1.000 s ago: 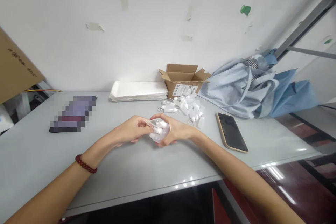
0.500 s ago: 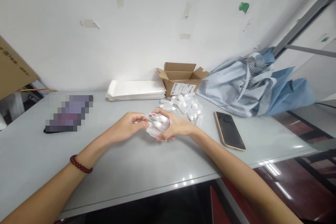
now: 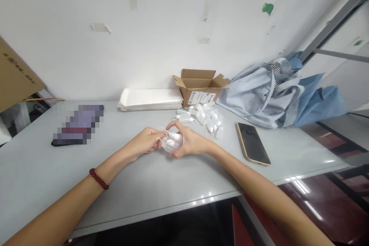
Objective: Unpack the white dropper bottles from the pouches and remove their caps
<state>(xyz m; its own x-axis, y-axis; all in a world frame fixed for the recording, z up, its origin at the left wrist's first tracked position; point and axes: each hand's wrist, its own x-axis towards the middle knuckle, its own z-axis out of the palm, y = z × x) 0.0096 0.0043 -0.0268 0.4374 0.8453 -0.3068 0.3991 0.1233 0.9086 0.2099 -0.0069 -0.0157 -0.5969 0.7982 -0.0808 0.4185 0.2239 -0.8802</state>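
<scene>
My right hand (image 3: pixel 188 142) is curled around a bunch of small translucent plastic bottles with white caps (image 3: pixel 172 141), held just above the grey table (image 3: pixel 138 177). My left hand (image 3: pixel 144 142) meets it from the left, fingers pinched on the bunch's thin loops or caps. A red bead bracelet (image 3: pixel 98 178) circles my left wrist. More of the same small bottles lie in a loose pile (image 3: pixel 206 117) behind my right hand.
An open cardboard box (image 3: pixel 198 84) and a stack of white trays (image 3: pixel 150 99) stand by the wall. A phone (image 3: pixel 253 143) lies face up at right, beside a blue cloth bag (image 3: pixel 273 92). A blurred dark object (image 3: pixel 77 125) lies at left. The table's front edge is near.
Both hands stay together on the bunch of bottles; the fingers have shifted slightly and the bunch sits a little tighter in my right hand. The view has shifted slightly.
</scene>
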